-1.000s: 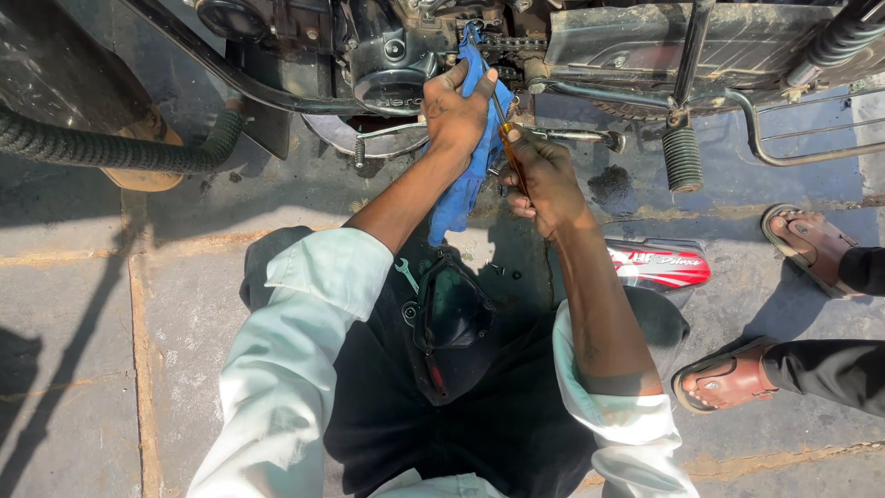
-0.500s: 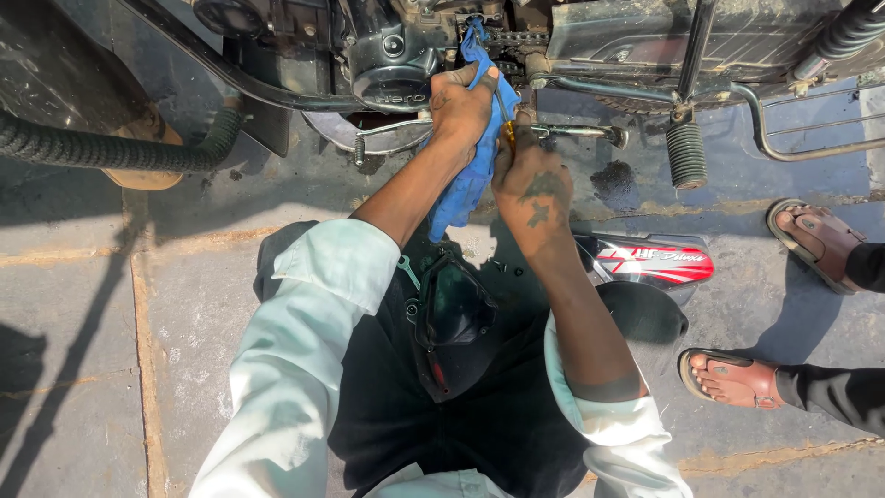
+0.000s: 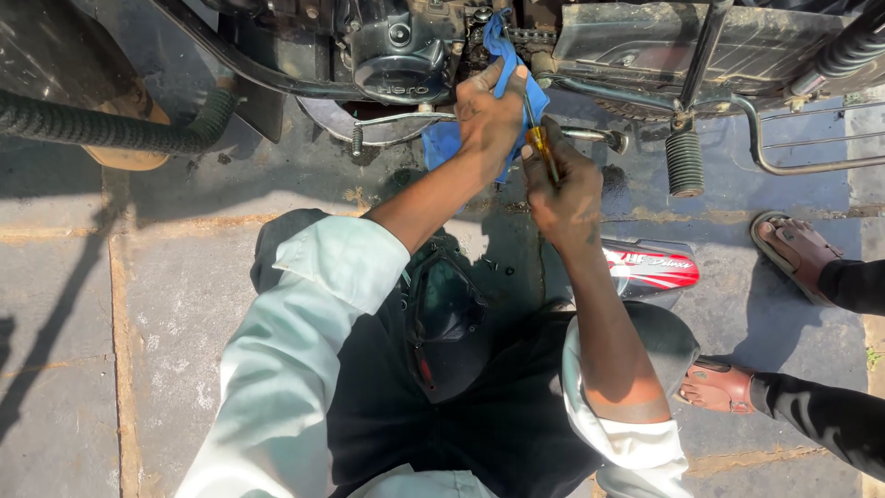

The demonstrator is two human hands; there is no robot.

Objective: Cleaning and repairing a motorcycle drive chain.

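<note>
Item one, our left hand (image 3: pixel 489 115): fingers curled and clenched on a crumpled bright blue cloth rag (image 3: pixel 444 140), pressing it up against the underside of the motorcycle. The rag's upper end (image 3: pixel 498 37) shows above the knuckles beside the chain, its lower end hangs below the palm.

Item two, our right hand (image 3: pixel 564 189): closed in a fist around a screwdriver with a translucent amber plastic handle (image 3: pixel 542 146) and a thin metal shaft that runs up past the left hand toward the grimy drive chain (image 3: pixel 527 37). The two hands lie just beside each other; whether they touch we cannot tell.

Item three, surroundings of the hands: a dark ribbed engine casing (image 3: pixel 395 57) to the left of the rag; a thin chromed lever bar (image 3: pixel 396 118) passing under it; a dusty silver exhaust muffler (image 3: pixel 728 41) to the right; a black ribbed rubber footpeg (image 3: pixel 684 162) hanging below it.

Item four, ground: grey stone paving slabs (image 3: pixel 74 304); a red and white glossy side panel (image 3: pixel 656 269) lying near our right forearm; a black corrugated hose (image 3: pixel 101 129) at far left.

Item five, another person at right: two feet in brown sandals (image 3: pixel 800 251), dark trouser legs.

Item six, our own clothing: pale rolled-up shirt sleeves (image 3: pixel 313 295).
</note>
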